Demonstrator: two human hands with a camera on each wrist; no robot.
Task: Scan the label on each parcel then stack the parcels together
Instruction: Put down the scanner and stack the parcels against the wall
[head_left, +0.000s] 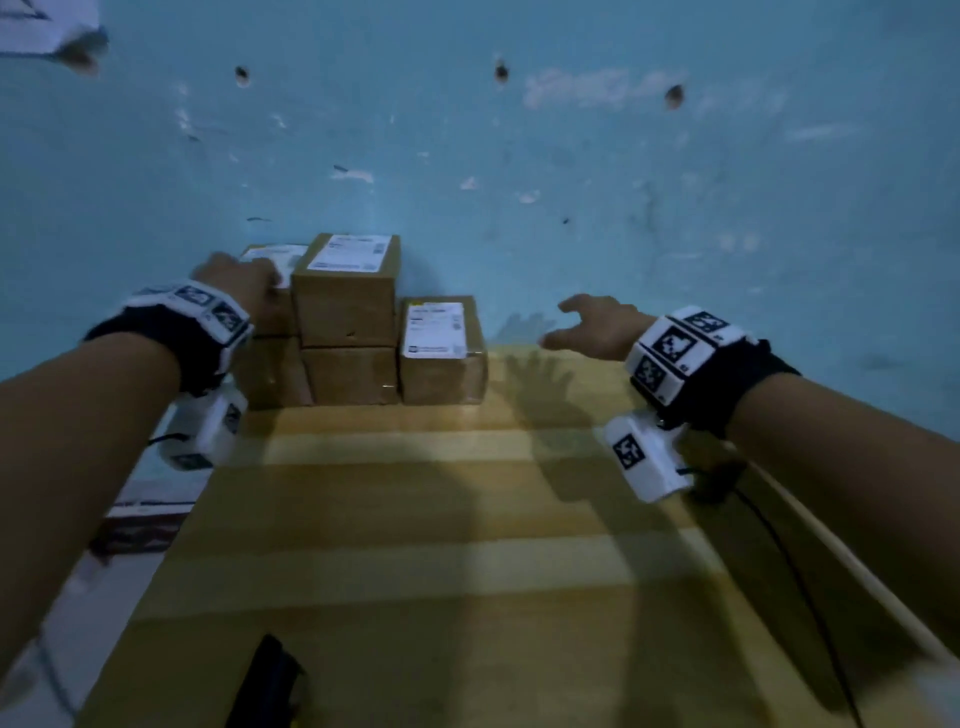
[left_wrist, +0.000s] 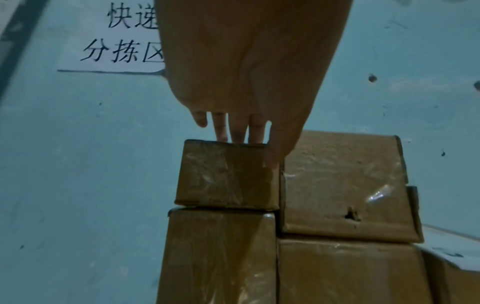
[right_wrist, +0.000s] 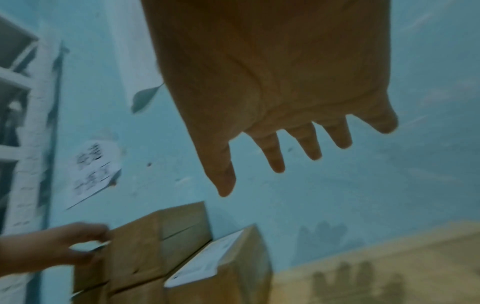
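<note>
- We are in the stacking step: five parcels stand against the blue wall (head_left: 571, 156) at the far end of the desk (head_left: 441, 519), in two stacks of two plus one single.
- Our left hand (head_left: 236, 278) rests on the top-left parcel (left_wrist: 226, 176), straight fingers (left_wrist: 255, 131) over its upper edge and thumb at its corner.
- Our right hand (head_left: 592, 325) hovers released and empty, fingers spread, beside the single parcel (head_left: 441, 353).
- The dark object (head_left: 267, 680) at the near edge may be the scanner; we cannot tell.
- Next, we judge, the top-left parcel needs squaring against the taller middle stack (head_left: 348, 317), then the single one needs lifting on top.
</note>
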